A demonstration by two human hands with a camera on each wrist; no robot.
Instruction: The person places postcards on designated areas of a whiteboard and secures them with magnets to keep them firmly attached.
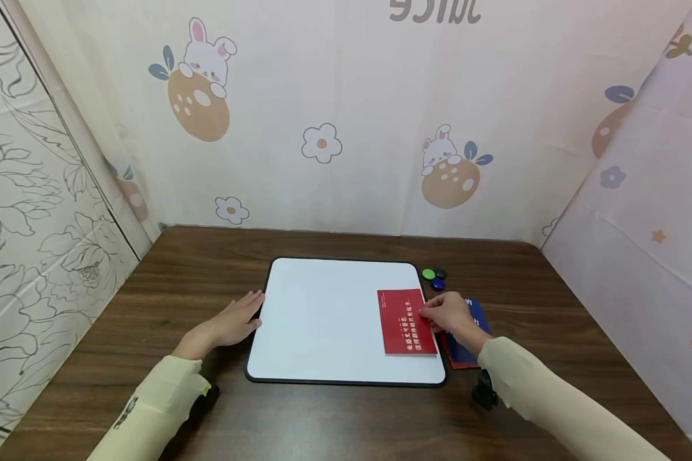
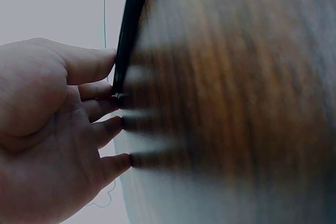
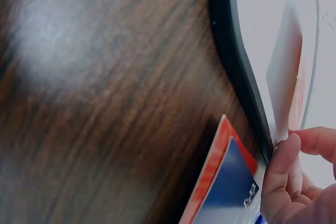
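Note:
A whiteboard [image 1: 323, 320] with a black rim lies flat on the table. My right hand [image 1: 446, 312] pinches the right edge of a red card [image 1: 403, 317] with white printed characters, held over the board's right part. In the right wrist view, thumb and forefinger of the right hand [image 3: 299, 174] grip the edge of the card [image 3: 286, 72], which is tilted above the white surface. At the board's left edge, my left hand [image 1: 230, 323] has its fingers extended. Its fingertips and thumb touch the black rim [image 2: 128, 35] and the tabletop in the left wrist view.
Right of the board, partly under my right hand, lies a blue card [image 1: 478, 314] over a red one [image 1: 464, 365]. Near the board's top right corner sit three round magnets: green [image 1: 428, 274], black [image 1: 441, 273] and blue [image 1: 437, 283]. A patterned curtain [image 1: 369, 179] rises behind the table.

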